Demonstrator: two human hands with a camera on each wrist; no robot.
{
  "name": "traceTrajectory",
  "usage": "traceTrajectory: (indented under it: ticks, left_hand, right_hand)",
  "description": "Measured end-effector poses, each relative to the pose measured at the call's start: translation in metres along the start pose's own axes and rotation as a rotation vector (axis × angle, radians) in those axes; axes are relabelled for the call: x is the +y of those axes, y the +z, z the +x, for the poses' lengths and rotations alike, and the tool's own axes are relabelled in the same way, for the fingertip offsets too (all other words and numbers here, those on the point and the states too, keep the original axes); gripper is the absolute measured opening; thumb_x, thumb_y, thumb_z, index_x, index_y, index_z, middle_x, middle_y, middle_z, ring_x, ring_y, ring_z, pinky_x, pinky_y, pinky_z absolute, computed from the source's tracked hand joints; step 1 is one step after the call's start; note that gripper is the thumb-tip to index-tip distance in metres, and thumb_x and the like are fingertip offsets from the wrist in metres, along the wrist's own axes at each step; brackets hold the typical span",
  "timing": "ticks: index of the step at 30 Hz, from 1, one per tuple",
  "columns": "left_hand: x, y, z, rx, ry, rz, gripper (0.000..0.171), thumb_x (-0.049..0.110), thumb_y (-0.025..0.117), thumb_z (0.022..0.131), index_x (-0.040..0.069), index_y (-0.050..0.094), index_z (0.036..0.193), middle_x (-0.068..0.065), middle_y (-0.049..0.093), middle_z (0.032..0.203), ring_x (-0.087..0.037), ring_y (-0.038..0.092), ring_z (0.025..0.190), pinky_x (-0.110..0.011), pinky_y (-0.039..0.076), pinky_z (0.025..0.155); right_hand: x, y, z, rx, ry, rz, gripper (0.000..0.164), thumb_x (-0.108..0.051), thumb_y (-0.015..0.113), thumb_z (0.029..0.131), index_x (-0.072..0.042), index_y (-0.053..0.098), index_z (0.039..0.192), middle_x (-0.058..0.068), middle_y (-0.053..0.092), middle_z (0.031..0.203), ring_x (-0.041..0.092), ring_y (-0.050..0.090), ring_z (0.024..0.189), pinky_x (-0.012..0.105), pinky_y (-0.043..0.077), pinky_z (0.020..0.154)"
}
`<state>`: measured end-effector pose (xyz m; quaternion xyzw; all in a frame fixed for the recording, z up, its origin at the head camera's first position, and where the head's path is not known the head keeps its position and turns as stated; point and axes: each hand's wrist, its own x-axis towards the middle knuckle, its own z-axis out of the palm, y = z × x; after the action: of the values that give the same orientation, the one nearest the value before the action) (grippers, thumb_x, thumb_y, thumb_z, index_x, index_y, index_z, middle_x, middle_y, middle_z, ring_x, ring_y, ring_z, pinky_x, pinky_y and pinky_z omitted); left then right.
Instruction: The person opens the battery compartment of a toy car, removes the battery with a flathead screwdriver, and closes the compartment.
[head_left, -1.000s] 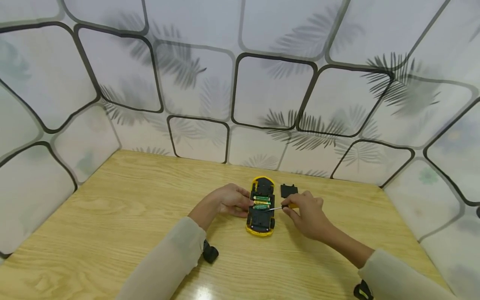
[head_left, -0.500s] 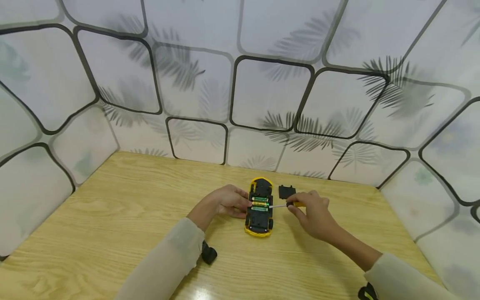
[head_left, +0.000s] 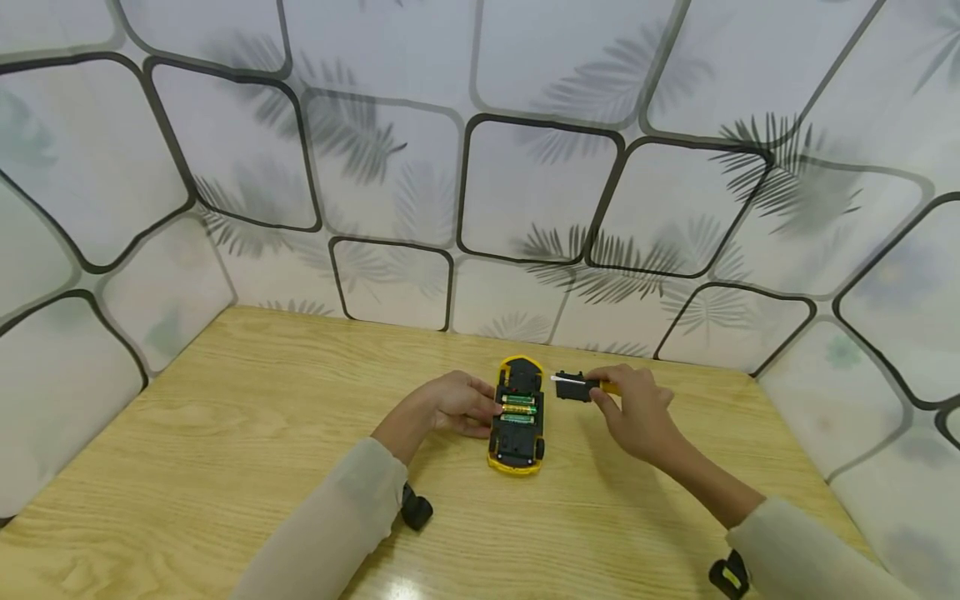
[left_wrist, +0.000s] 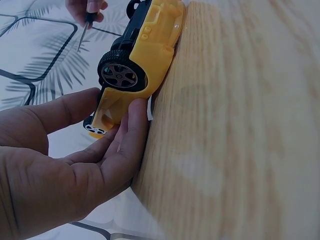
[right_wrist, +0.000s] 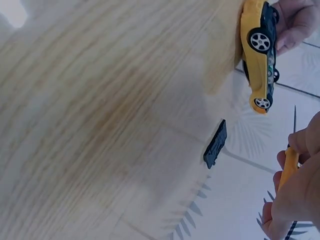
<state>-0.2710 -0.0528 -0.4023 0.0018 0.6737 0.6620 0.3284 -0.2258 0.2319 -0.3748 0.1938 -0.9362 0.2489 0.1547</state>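
A yellow toy car [head_left: 517, 446] lies upside down on the table, its black underside up. Several green and gold batteries [head_left: 518, 409] sit side by side in its uncovered battery bay. My left hand [head_left: 459, 404] holds the car by its left side, thumb near the bay's edge; in the left wrist view the fingers lie along the yellow body [left_wrist: 160, 55]. My right hand [head_left: 633, 408] grips a screwdriver with a yellow handle [right_wrist: 289, 167], its metal shaft pointing left. In the head view the shaft passes above a black battery cover [head_left: 573, 390], which lies flat right of the car.
The wood-grain table [head_left: 262, 400] reaches back to a wall with a leaf-and-outline pattern [head_left: 540, 183]. Patterned panels also rise at the left and right sides. Black wrist devices [head_left: 416, 510] show by both sleeves.
The screwdriver tip has left the batteries; my right hand has moved up and away, over the black cover. The batteries lie straighter in the bay. My left hand keeps its hold.
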Motion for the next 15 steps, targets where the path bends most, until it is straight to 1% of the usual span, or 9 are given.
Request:
traceTrajectory:
  ticks: [2, 5, 8, 9, 10, 12, 13, 14, 15]
  left_hand:
    - [0.000, 0.000, 0.000, -0.002, 0.004, -0.001, 0.043, -0.002, 0.063, 0.099, -0.008, 0.054, 0.140, -0.017, 0.068, 0.117, -0.026, 0.067, 0.102, -0.043, 0.059, 0.090]
    - [-0.001, 0.000, 0.000, -0.004, 0.007, -0.001, 0.042, -0.002, 0.063, 0.099, -0.008, 0.055, 0.139, -0.017, 0.069, 0.115, -0.025, 0.067, 0.100, -0.043, 0.059, 0.090]
    - [-0.001, 0.000, 0.000, -0.005, 0.006, -0.003, 0.043, -0.002, 0.063, 0.099, -0.008, 0.054, 0.140, -0.017, 0.069, 0.116, -0.025, 0.067, 0.101, -0.043, 0.059, 0.091]
    - [-0.001, 0.000, 0.001, -0.006, 0.007, -0.002, 0.043, -0.002, 0.063, 0.099, -0.008, 0.054, 0.140, -0.018, 0.069, 0.117, -0.025, 0.067, 0.101, -0.043, 0.059, 0.091]
    - [-0.001, 0.000, 0.001, -0.008, 0.008, -0.001, 0.043, -0.002, 0.063, 0.099, -0.008, 0.053, 0.141, -0.018, 0.068, 0.118, -0.026, 0.067, 0.102, -0.043, 0.059, 0.091]
    - [-0.001, -0.001, 0.001, -0.009, 0.007, 0.000, 0.044, -0.002, 0.063, 0.099, -0.008, 0.053, 0.141, -0.018, 0.068, 0.118, -0.026, 0.067, 0.102, -0.043, 0.059, 0.091]
    - [-0.001, -0.001, 0.001, -0.010, 0.007, 0.000, 0.044, -0.002, 0.063, 0.099, -0.008, 0.053, 0.141, -0.018, 0.068, 0.118, -0.026, 0.067, 0.102, -0.043, 0.059, 0.091]
    - [-0.001, -0.001, 0.001, -0.011, 0.006, 0.001, 0.044, -0.002, 0.064, 0.099, -0.008, 0.053, 0.141, -0.018, 0.068, 0.118, -0.026, 0.067, 0.102, -0.043, 0.059, 0.091]
    - [-0.001, -0.001, 0.001, -0.011, 0.005, 0.002, 0.044, -0.002, 0.064, 0.099, -0.007, 0.053, 0.141, -0.018, 0.068, 0.118, -0.026, 0.067, 0.102, -0.043, 0.059, 0.091]
  right_hand:
    - [0.003, -0.002, 0.003, -0.001, 0.027, 0.016, 0.021, -0.006, 0.067, 0.099, -0.004, 0.071, 0.120, 0.017, 0.070, 0.117, 0.044, 0.058, 0.108, 0.062, 0.029, 0.077]
    - [0.007, -0.006, 0.008, -0.012, 0.077, 0.033, 0.020, -0.007, 0.065, 0.101, -0.005, 0.070, 0.120, 0.016, 0.070, 0.118, 0.043, 0.062, 0.112, 0.068, 0.029, 0.081]
    - [0.010, -0.009, 0.012, -0.036, 0.127, 0.036, 0.020, -0.010, 0.065, 0.101, -0.005, 0.069, 0.120, 0.016, 0.070, 0.118, 0.042, 0.063, 0.112, 0.071, 0.029, 0.085]
    - [0.011, -0.009, 0.014, -0.046, 0.135, 0.040, 0.020, -0.010, 0.064, 0.102, -0.004, 0.069, 0.120, 0.017, 0.070, 0.117, 0.042, 0.063, 0.111, 0.072, 0.030, 0.089]
    - [0.012, -0.010, 0.015, -0.054, 0.140, 0.044, 0.020, -0.009, 0.064, 0.101, -0.003, 0.069, 0.120, 0.018, 0.070, 0.116, 0.042, 0.064, 0.109, 0.072, 0.033, 0.092]
    - [0.014, -0.010, 0.019, -0.062, 0.143, 0.054, 0.020, -0.008, 0.065, 0.101, 0.000, 0.068, 0.119, 0.019, 0.070, 0.112, 0.042, 0.066, 0.104, 0.064, 0.045, 0.093]
    - [0.016, -0.010, 0.021, -0.064, 0.140, 0.060, 0.020, -0.006, 0.066, 0.100, 0.002, 0.068, 0.118, 0.019, 0.071, 0.109, 0.041, 0.067, 0.101, 0.061, 0.050, 0.090]
    - [0.017, -0.009, 0.023, -0.067, 0.134, 0.062, 0.020, -0.005, 0.066, 0.099, 0.003, 0.067, 0.117, 0.020, 0.071, 0.107, 0.041, 0.068, 0.098, 0.057, 0.055, 0.085]
    - [0.019, -0.009, 0.024, -0.070, 0.128, 0.064, 0.020, -0.005, 0.066, 0.099, 0.005, 0.067, 0.117, 0.021, 0.071, 0.106, 0.041, 0.068, 0.095, 0.053, 0.058, 0.080]
